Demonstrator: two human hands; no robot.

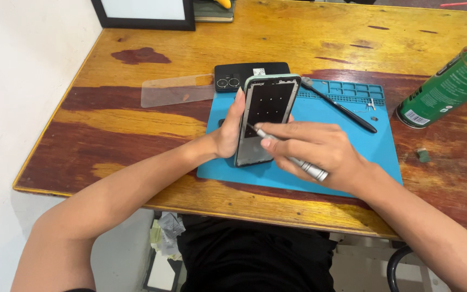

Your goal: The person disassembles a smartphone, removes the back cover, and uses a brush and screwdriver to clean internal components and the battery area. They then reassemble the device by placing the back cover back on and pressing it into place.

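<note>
I'm looking down at the opened phone (266,116), back cover off, sitting tilted above the blue repair mat (320,116), roughly mid-table and a bit left on the mat. It looks light, thin and stiff, but w/ the cover gone I judge the inside fragile: exposed plate, small screws, glass on the other side. Smooth edges, prob. slippery. Best hold is by the long side rails, not the middle.

My left hand (228,132) does exactly that: thumb up along the left edge, fingers wrapped behind, closed onto the frame. Can't see the fingers at the back, so I can't tell how hard they press.

My right hand (320,148) pinches a slim silver precision screwdriver (290,154) between thumb and forefinger, other fingers curled round the shaft. Tip touches the lower left part of the phone's inner plate, near the left edge. Grip is tight and narrow, pen-style.

Around it: the black back cover (244,73) w/ two camera rings lies just beyond the phone, at the mat's far-left corner. A clear screen protector (177,89) lies flat to the left of that on the wooden table (136,135). A black spudger-like tool (341,108) lies diagonally on the mat to the right. A green spray can (449,84) lies on its side far right, w/ a small green bit (422,155) near it.
</note>
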